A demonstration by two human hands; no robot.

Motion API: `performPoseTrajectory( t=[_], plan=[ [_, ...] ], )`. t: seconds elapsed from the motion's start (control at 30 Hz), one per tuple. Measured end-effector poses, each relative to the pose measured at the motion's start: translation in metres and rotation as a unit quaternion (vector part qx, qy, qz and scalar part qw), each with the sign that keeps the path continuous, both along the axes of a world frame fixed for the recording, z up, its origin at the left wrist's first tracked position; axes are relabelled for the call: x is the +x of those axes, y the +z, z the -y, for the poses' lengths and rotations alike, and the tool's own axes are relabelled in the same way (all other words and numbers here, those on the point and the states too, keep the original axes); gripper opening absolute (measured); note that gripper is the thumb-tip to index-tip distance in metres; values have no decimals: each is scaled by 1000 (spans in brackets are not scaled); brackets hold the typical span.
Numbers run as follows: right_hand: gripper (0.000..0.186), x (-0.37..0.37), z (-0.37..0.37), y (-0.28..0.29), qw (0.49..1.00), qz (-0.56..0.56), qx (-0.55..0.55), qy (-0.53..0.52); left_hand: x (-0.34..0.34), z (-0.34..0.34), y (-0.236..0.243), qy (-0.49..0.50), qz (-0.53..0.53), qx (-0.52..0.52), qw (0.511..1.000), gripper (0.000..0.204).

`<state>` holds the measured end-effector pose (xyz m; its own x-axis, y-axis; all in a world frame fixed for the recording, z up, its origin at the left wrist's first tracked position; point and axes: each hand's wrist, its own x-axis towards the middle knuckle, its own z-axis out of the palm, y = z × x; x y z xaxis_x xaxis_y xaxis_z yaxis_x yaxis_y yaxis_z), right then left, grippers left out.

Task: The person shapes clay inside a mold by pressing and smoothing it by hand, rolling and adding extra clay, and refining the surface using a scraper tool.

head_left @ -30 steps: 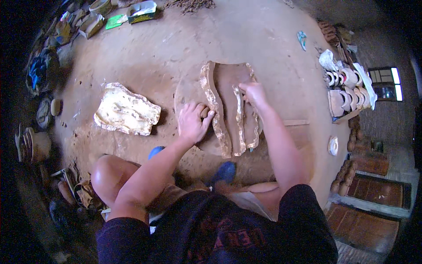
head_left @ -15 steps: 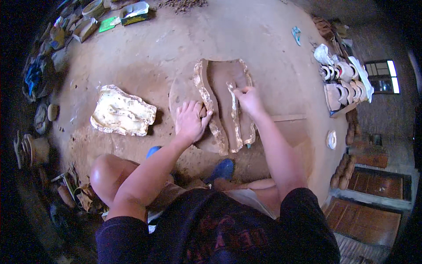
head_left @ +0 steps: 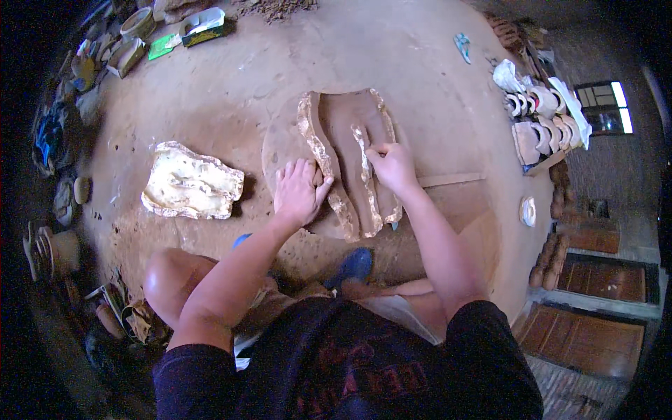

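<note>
A brown, clay-lined mould [head_left: 329, 122] with chipped, pale rims lies on a round board [head_left: 280, 126], a narrow pale ridge [head_left: 364, 155] running up its middle. My left hand [head_left: 297, 189] rests beside the left rim, fingers and thumb round a brown lump [head_left: 316, 177], apparently clay. At the middle ridge my right hand [head_left: 392, 168] is closed in a pinch, pressed against the clay; what the fingertips hold is hidden. A white, open mould piece [head_left: 192, 182] with an uneven rim lies separately on the floor to the left.
Stacked curved mould pieces [head_left: 549, 136] stand at the right, near a white ring-like piece [head_left: 528, 211]. A flat wooden strip [head_left: 451, 179] lies right of the board. Boxes [head_left: 201, 31], bags and pots line the left. My legs and blue sandals [head_left: 353, 266] are below.
My right hand has moved a little down along the middle ridge, its fingers staying pinched. My left hand keeps its place by the left rim. The whole view has shifted slightly.
</note>
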<state>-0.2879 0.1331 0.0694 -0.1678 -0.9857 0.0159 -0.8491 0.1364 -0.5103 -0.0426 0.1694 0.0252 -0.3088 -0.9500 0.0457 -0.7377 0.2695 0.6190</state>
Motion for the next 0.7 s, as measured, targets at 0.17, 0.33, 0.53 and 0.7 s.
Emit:
performPoseTrajectory(
  t=[0.17,0.33,0.53,0.7],
  plan=[
    [32,0,6,12,947,181,207,-164,1,-4,0,-2,4,-28,1000,64],
    [30,-17,-24,-19,993,-80,-75,45,-4,-6,-7,-22,14,-41,999,73],
    [29,-23,-17,-14,951,233,155,-131,-7,-9,-6,-17,4,-20,1000,69],
    [31,-13,-49,-11,996,60,44,-49,-9,-6,-5,-21,17,-16,1000,73]
  ],
)
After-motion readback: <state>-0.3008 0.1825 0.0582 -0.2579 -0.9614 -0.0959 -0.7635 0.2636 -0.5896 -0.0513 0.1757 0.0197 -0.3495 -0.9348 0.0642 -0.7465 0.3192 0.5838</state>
